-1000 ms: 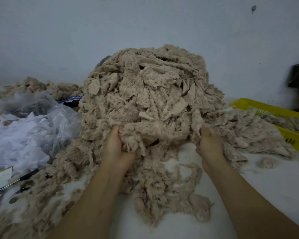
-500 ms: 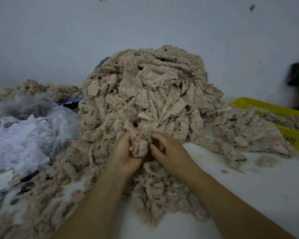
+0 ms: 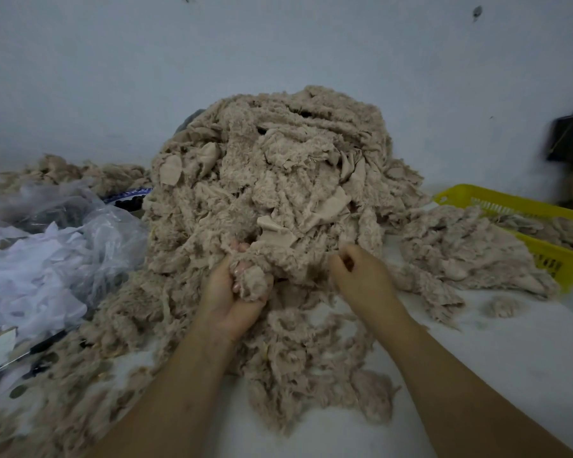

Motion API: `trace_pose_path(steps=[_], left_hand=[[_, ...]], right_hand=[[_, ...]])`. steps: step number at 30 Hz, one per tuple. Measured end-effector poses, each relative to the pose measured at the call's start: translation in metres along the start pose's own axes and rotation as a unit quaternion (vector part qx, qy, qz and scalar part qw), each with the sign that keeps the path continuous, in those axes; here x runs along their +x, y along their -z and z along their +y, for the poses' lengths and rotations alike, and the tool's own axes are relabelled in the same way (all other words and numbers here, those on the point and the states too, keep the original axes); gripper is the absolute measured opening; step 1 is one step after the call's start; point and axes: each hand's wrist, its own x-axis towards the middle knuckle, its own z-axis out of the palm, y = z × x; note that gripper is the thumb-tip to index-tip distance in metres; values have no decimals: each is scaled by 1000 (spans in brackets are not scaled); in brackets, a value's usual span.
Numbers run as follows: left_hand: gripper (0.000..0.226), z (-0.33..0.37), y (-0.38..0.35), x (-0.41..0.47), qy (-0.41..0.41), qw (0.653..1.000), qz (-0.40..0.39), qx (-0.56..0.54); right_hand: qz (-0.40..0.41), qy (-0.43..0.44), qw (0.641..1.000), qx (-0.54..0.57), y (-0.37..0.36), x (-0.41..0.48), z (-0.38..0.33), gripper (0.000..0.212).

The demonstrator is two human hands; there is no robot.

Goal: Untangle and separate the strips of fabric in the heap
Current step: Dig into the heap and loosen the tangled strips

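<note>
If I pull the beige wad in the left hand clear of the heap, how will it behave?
Probably floppy: the wad bunches limply in the left hand. Likely light, being thin frayed strips. It looks tangled into the heap, so it may snag and drag neighbouring strips along.

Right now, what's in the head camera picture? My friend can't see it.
Two hands work at a heap of beige fabric strips: the left hand grips a clump, the right hand pinches a strip beside it. A yellow basket sits on the right.
</note>
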Motion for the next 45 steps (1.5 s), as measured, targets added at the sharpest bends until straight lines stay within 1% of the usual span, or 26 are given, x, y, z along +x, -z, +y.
trace_pose_path(steps=[1,3,4,5,6,7,8,11,13,14,15,17,18,20,22,26,31,33,34,36,37,38,39,40,42,45], left_hand=[[46,0,0,-1,6,1000,-13,-1],[49,-1,-2,-4,25,999,-36,-6],[47,-1,-1,-3,28,999,-41,1],[46,-2,0,-3,26,999,-40,24],[48,-3,2,-1,20,997,-34,60],[49,-4,4,0,14,995,-20,101],[47,-5,5,2,7,990,-4,141],[38,-9,4,3,4,954,40,298],[53,-15,2,-1,-10,922,65,382],[55,-19,1,-1,-26,910,60,410],[48,-21,0,-2,-46,899,46,432],[28,-24,-3,-7,-60,876,0,479],[25,-24,-3,-7,-60,863,-19,501],[31,-25,-3,-6,-57,845,-43,530],[36,-27,-4,-6,-43,838,-28,543],[15,-28,-6,-9,-35,862,-18,505],[14,-24,-13,-10,-47,918,38,393],[13,-27,-15,-10,-41,923,52,378],[16,-28,-17,-10,-43,926,53,372],[30,-24,-18,-9,-41,943,28,328],[36,-17,-17,-7,-48,960,20,277],[36,-10,-17,-5,-56,975,29,215],[35,-4,-15,-2,-65,980,50,179],[33,-2,-15,-2,-67,977,74,186],[29,-10,-16,-5,-54,953,111,275],[18,-27,-14,-5,-54,916,127,378]], right_hand=[[-44,29,998,21,-3,-3,-6,18],[-120,98,988,-11,-11,-8,-13,43],[-129,124,983,-32,-15,-8,-13,50],[-117,151,981,-43,-18,-8,-14,45],[-87,166,982,-37,-19,-9,-16,31],[-64,154,986,-5,-19,-10,-17,13],[-53,123,990,46,-17,-9,-18,11],[-70,6,976,207,-9,-8,-20,23],[-89,-55,966,235,-7,-7,-18,57],[-91,-67,965,237,-10,-6,-16,65],[-84,-65,965,240,-11,-7,-20,62],[-76,-42,970,229,-15,-8,-22,35],[-77,-30,972,220,-18,-8,-21,31],[-84,-31,974,206,-21,-9,-22,26],[-83,-47,971,217,-22,-8,-23,27],[-61,-68,975,204,-22,-9,-22,49],[-9,-117,970,211,-17,-5,-23,60],[10,-143,963,230,-16,-3,-23,65],[19,-158,957,245,-16,-1,-20,54],[39,-202,937,283,-7,1,-19,67],[61,-217,926,303,2,2,-14,37],[87,-234,915,318,10,4,-9,46],[97,-233,916,312,18,2,-5,44],[109,-218,922,301,22,2,-1,41],[73,-155,951,257,15,-4,-7,41],[17,26,986,162,-7,-14,-27,54]])
